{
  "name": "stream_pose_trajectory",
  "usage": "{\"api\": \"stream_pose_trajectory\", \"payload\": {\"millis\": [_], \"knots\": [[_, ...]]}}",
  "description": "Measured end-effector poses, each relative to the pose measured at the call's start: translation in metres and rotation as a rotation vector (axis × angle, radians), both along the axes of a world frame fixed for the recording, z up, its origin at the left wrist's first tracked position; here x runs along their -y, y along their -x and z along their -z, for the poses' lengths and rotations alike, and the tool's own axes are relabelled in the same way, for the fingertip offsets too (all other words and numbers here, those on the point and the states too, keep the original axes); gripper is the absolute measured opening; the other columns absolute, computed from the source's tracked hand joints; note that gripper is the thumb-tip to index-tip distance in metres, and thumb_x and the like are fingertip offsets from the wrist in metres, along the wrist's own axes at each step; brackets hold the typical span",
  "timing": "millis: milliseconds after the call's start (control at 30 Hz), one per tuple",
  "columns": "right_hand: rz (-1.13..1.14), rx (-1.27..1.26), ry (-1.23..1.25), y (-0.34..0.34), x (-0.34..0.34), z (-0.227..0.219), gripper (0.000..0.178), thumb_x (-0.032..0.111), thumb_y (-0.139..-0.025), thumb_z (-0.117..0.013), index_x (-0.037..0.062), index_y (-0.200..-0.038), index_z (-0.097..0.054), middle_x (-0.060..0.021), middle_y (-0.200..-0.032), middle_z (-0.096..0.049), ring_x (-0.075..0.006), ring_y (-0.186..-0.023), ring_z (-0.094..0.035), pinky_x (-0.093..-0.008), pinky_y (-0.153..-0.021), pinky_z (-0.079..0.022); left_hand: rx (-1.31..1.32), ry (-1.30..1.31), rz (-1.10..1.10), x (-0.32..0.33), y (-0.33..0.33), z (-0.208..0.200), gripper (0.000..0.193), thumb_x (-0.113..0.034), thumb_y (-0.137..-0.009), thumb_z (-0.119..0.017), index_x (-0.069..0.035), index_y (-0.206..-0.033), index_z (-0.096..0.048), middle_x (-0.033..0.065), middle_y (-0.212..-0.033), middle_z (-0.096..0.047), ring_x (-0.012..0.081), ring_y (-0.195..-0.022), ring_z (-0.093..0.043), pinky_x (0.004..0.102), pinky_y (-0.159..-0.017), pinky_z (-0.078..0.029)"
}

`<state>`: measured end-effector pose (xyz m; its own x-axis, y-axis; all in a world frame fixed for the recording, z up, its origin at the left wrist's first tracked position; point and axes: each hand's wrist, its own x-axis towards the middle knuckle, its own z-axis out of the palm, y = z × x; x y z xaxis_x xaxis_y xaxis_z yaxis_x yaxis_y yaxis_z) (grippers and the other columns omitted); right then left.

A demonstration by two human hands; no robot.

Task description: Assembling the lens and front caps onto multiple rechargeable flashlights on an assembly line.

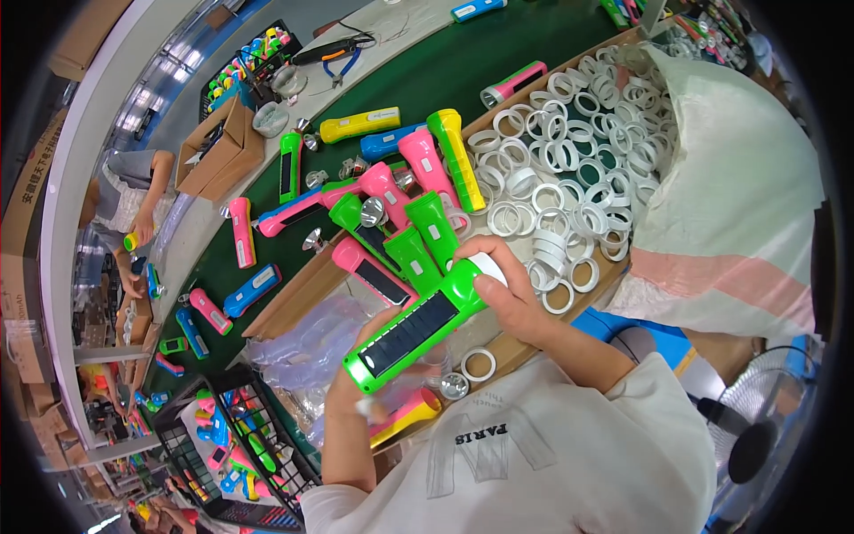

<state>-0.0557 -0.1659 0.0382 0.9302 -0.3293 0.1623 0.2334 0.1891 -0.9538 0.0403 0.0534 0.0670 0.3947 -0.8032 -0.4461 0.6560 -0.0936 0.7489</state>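
A green flashlight (407, 342) with a dark solar panel lies slantwise across both my hands in front of my chest. My left hand (342, 392) is wrapped round its body from beneath, and the flashlight covers most of those fingers. At the wide head end, my right hand (525, 303) grips a white ring (492, 269) between thumb and fingers; the ring sits on the head. Just beyond it, two green flashlight bodies (432, 227) and a pink one with a panel (372, 274) lie close together. A loose white ring (479, 364) and a silver reflector (454, 385) are near my shirt.
Many white rings (569, 169) are heaped to the right, beside a large white woven sack (734, 178). More coloured flashlights lie on the green belt (405, 76). A black crate (245, 512) stands at lower left, a fan (756, 427) at right. Another person (133, 187) works far left.
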Motion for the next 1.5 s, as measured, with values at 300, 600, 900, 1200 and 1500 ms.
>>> {"api": "stream_pose_trajectory", "payload": {"millis": [300,600,900,1200,1500], "knots": [[-0.161,0.700,0.805,0.017,-0.002,-0.063,0.032,0.027,-0.083,-0.062,0.0049,-0.106,-0.059,-0.0124,-0.114,-0.059,-0.0330,-0.109,-0.057,-0.0429,-0.085,-0.051,0.056,0.062,0.364,-0.030,-0.003,-0.033,0.054,-0.017,-0.073,-0.075,0.005,-0.120,-0.059,0.0140,-0.108,-0.067,0.0217,-0.098,-0.064,0.0319,-0.090,-0.048],[-0.160,-0.459,-0.553,-0.005,0.017,-0.001,0.038,0.030,-0.100,-0.038,0.0034,-0.124,-0.050,-0.0120,-0.116,-0.057,-0.0201,-0.104,-0.058,-0.0331,-0.088,-0.048,1.941,-0.132,0.281,0.014,-0.012,0.003,0.060,-0.007,-0.062,-0.076,-0.004,-0.119,-0.058,0.0156,-0.111,-0.065,0.0270,-0.078,-0.065,0.0331,-0.063,-0.052],[-0.090,-0.454,-0.302,-0.021,0.032,0.005,0.044,0.042,-0.099,-0.038,0.0080,-0.123,-0.054,-0.0074,-0.112,-0.058,-0.0161,-0.104,-0.055,-0.0320,-0.093,-0.043,1.890,-0.185,0.144,0.038,-0.011,0.007,0.070,0.006,-0.054,-0.071,-0.004,-0.122,-0.057,0.0131,-0.112,-0.064,0.0283,-0.080,-0.063,0.0327,-0.064,-0.052],[-0.102,-0.056,-0.242,0.005,0.033,-0.015,0.062,0.048,-0.095,-0.046,0.0014,-0.135,-0.040,-0.0137,-0.129,-0.050,-0.0221,-0.121,-0.049,-0.0385,-0.103,-0.039,1.594,-0.066,-0.138,0.036,0.017,0.022,0.057,0.005,-0.061,-0.070,-0.003,-0.116,-0.059,0.0153,-0.109,-0.063,0.0245,-0.076,-0.061,0.0336,-0.066,-0.051],[-0.050,-0.053,-0.558,-0.002,0.005,-0.008,0.046,0.039,-0.094,-0.055,0.0046,-0.123,-0.046,-0.0130,-0.116,-0.056,-0.0256,-0.107,-0.060,-0.0403,-0.094,-0.048,1.026,-0.103,-0.020,0.030,0.042,0.034,0.076,-0.028,-0.078,-0.077,-0.002,-0.136,-0.035,0.0140,-0.098,-0.064,0.0212,-0.075,-0.064,0.0312,-0.067,-0.051]]}}
